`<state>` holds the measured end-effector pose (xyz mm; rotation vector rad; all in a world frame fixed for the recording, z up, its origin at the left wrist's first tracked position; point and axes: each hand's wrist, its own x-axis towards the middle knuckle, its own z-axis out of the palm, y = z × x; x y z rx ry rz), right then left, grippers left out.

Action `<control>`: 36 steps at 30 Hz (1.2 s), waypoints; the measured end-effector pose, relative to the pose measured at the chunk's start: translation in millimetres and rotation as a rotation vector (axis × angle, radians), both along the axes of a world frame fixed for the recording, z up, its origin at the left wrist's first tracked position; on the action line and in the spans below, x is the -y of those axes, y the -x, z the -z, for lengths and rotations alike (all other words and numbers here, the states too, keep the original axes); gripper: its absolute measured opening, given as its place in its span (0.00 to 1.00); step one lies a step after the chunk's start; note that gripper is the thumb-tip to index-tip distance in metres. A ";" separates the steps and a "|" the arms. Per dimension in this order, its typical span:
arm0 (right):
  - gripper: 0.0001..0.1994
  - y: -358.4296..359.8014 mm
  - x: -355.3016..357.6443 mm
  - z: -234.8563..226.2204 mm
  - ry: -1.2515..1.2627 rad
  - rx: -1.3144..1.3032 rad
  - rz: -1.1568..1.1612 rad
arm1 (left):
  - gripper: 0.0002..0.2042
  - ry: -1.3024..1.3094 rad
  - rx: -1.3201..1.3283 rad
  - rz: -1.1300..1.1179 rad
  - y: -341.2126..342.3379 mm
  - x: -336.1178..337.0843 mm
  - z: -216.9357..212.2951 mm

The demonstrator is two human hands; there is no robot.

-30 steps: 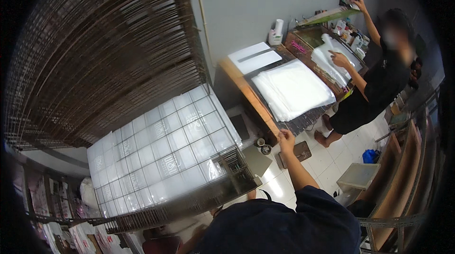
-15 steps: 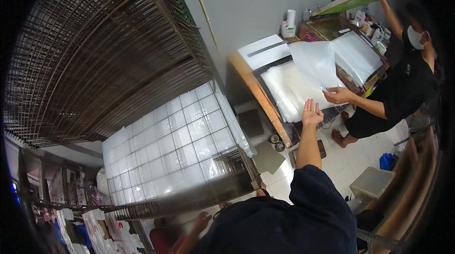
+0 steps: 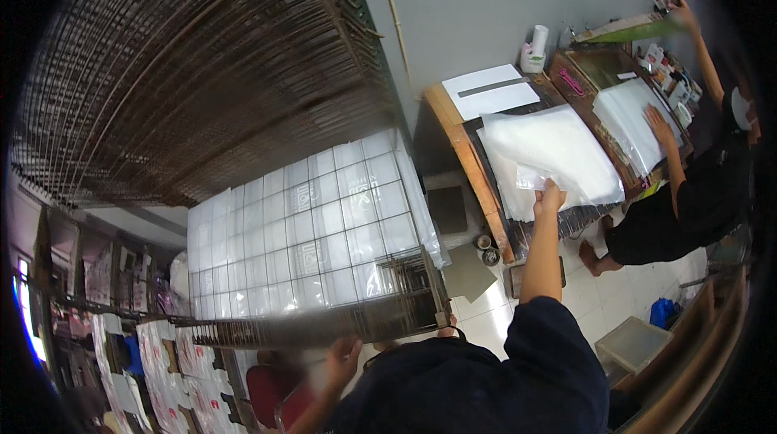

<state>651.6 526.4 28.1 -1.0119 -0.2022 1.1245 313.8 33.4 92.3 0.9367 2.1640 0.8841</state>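
Observation:
My right hand (image 3: 550,197) is closed on the near edge of a translucent plastic bag (image 3: 566,142), pinching it. The bag lies over a stack of similar bags (image 3: 510,191) on the work table. Low in the view, my left hand (image 3: 343,357) hangs near the front edge of the wire drying rack (image 3: 324,329), apart from it; its fingers are too unclear to tell open from closed. Printed translucent bags (image 3: 275,231) lie under the wire grid of the rack.
A co-worker's hand (image 3: 662,125) rests on a second stack of plastic sheets (image 3: 627,114) at right; the other hand touches a raised green frame (image 3: 639,31). Raised wire shelves (image 3: 186,70) loom at upper left. A plastic box (image 3: 634,345) and blue bundle (image 3: 664,312) sit on the floor.
The co-worker has let go of the bag and moved a hand to the right-hand stack. My right hand, open before, has closed on the bag's edge. The view has shifted.

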 end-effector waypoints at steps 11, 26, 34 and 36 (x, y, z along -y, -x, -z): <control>0.22 -7.4 168.1 -197.6 -0.250 0.355 -0.282 | 0.57 0.223 1.413 -0.049 -67.2 -287.2 -57.3; 0.36 73.5 251.1 -252.2 -0.258 0.413 -0.698 | 0.12 -0.294 1.350 -0.266 50.4 -236.6 -44.4; 0.34 340.4 218.9 -249.6 -0.303 0.226 -1.246 | 0.10 -0.694 0.836 -0.615 319.0 -96.6 -124.2; 0.33 401.1 218.0 -243.9 -0.328 0.213 -1.340 | 0.11 -0.783 0.773 -0.691 359.8 -68.3 -127.0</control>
